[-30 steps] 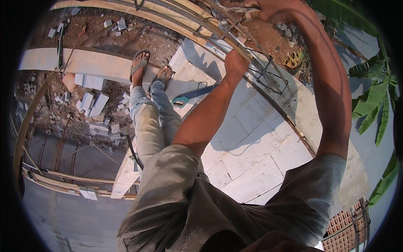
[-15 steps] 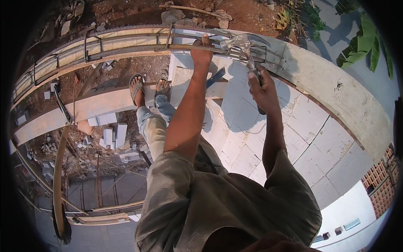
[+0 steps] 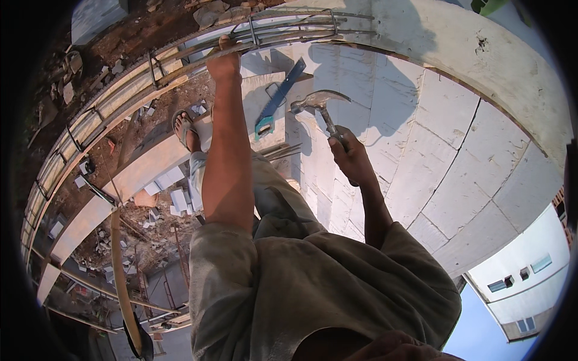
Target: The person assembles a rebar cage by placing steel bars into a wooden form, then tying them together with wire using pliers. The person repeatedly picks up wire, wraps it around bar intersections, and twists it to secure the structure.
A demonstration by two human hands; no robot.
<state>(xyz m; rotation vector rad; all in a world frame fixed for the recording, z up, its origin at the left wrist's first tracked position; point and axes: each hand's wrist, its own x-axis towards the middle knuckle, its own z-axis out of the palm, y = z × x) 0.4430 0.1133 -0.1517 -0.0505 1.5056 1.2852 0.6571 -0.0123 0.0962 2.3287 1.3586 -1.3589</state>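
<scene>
My left hand (image 3: pixel 225 65) is closed round a bar of the long rebar cage (image 3: pixel 150 71), which runs in a curve along the top and left. A claw hammer (image 3: pixel 314 101) is gripped by its handle in my right hand (image 3: pixel 350 157). The hammer's head is up, apart from the cage, in front of the pale block wall (image 3: pixel 445 141). Between my two arms a handsaw (image 3: pixel 280 96) with a blue blade and teal grip lies on a light board (image 3: pixel 265 90). The cage's right end meets a grey concrete beam (image 3: pixel 463 45).
My sandalled foot (image 3: pixel 186 131) rests by a long wooden plank (image 3: pixel 147 171). Below lie broken white blocks (image 3: pixel 179 200) and rubble on brown soil. A curved-looking timber (image 3: pixel 123 283) rises at the lower left. A white building (image 3: pixel 524 277) shows at the lower right.
The hammer has come down and away from the cage's right end, toward me. My left hand keeps its hold on the rebar. The view has shifted, bringing the whole handsaw into sight.
</scene>
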